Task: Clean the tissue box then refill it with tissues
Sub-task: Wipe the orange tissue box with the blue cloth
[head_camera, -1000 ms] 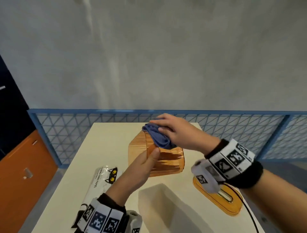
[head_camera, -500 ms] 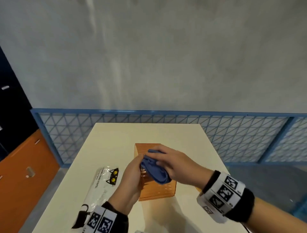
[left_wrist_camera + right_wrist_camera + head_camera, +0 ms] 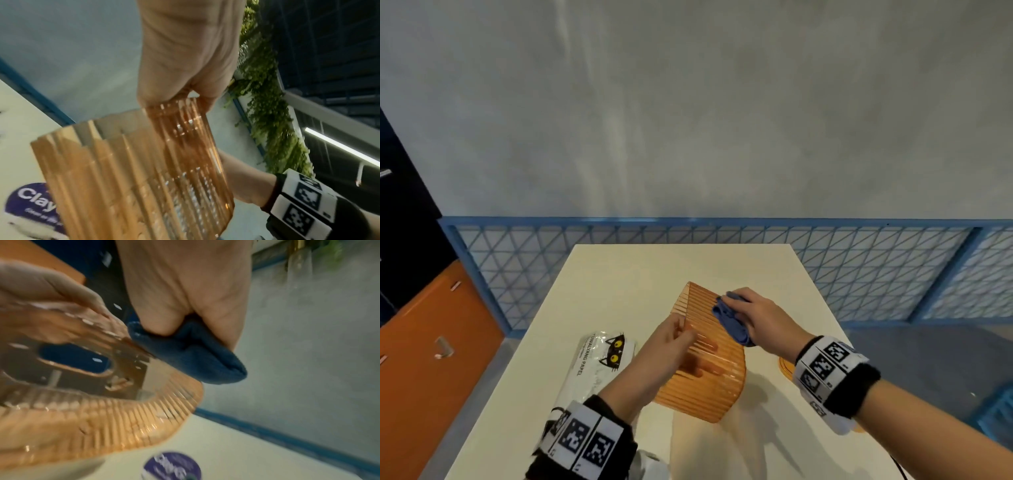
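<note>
A ribbed, see-through orange tissue box [image 3: 705,363] is held tilted above the cream table [image 3: 619,274]. My left hand [image 3: 671,342] grips its left side, fingers showing through the plastic, and the same box [image 3: 133,178] fills the left wrist view. My right hand [image 3: 753,315] holds a bunched blue cloth [image 3: 729,322] and presses it against the box's upper right side. In the right wrist view the cloth [image 3: 195,356] meets the box [image 3: 92,410] at its rim. A white tissue pack [image 3: 599,363] with a black cat print lies left of the box.
An orange lid [image 3: 786,366] lies on the table under my right wrist. A purple round sticker [image 3: 172,467] sits on the tabletop. A blue mesh fence [image 3: 859,267] runs behind the table, with an orange cabinet [image 3: 431,359] at the left.
The box has turned and tilted in my left hand. My right hand has slid the cloth from the box's near face to its upper right side.
</note>
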The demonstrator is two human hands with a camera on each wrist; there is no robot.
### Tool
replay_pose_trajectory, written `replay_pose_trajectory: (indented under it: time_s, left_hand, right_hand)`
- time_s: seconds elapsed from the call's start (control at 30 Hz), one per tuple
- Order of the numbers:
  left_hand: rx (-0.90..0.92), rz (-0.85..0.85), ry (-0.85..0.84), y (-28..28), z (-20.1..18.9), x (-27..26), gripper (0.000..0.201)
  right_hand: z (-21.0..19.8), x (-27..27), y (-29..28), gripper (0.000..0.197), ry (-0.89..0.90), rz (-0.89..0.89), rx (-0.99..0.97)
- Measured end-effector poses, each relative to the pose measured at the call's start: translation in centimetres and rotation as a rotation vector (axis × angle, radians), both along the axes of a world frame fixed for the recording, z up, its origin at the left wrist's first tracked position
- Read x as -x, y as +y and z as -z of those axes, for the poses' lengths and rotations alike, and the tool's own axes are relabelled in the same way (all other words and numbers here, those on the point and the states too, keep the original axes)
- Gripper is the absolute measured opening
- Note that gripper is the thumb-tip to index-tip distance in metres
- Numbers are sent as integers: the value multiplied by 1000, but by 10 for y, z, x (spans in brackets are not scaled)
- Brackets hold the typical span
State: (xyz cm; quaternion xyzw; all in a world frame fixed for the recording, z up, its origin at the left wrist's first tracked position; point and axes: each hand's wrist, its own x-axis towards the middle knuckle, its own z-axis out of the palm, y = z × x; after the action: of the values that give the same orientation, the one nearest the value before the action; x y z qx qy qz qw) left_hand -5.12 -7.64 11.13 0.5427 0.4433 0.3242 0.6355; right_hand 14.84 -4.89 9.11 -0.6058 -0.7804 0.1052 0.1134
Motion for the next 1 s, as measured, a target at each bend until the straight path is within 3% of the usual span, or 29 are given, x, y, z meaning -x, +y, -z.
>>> replay_pose_trajectory:
  time_s: [0.1, 0.17, 0.27, 0.33, 0.4, 0.43, 0.47, 0.5, 0.53, 0.63, 0.77, 0.87, 0.97, 1.0]
  left_hand:
    - [-164, 88, 238, 9, 19, 8, 19]
    - [-333, 219, 455, 13, 38, 13, 10]
    - [-603, 351, 855, 21, 65, 14, 16]
    - [-706, 408, 1024, 23, 76, 9, 19]
    - [-787, 476, 1115, 22, 84, 3, 30]
    - [-821, 513, 1151, 22, 88, 0, 36]
    - [-845, 543, 1185, 22, 92, -3, 39]
    - [-856, 568, 1213, 22, 94, -5, 39]
    - [-862, 582, 1237, 22, 94, -7, 39]
    - [-887, 598, 1257, 24, 95, -12, 41]
    - [-856, 630, 1246, 31, 108, -14, 36]
    - [-844, 640, 1227, 39, 118, -13, 35]
    - [-865, 645, 1207, 45, 122, -14, 38]
    - [-869, 644, 1209, 45, 122, -15, 38]
  right_hand:
    - [41, -30, -2, 39, -105, 161, 145]
    - [69, -42, -15, 41, -187, 146, 279]
    - [99, -44, -42, 43, -252, 138, 397]
    - [110, -42, -61, 36, -307, 112, 354]
    - [131, -46, -78, 52, -266, 179, 277]
    - [137, -45, -88, 65, -195, 226, 493]
    - [139, -45, -91, 68, 8, 271, 721]
    - [147, -54, -94, 64, -31, 303, 608]
    - [156, -58, -98, 62, -96, 330, 617]
    - [156, -53, -108, 89, -135, 215, 577]
    - [162, -54, -101, 119, -144, 227, 531]
    - [172, -58, -110, 107, -142, 222, 527]
    - [168, -57, -115, 62, -89, 285, 567]
    - [167, -58, -114, 57, -116, 301, 577]
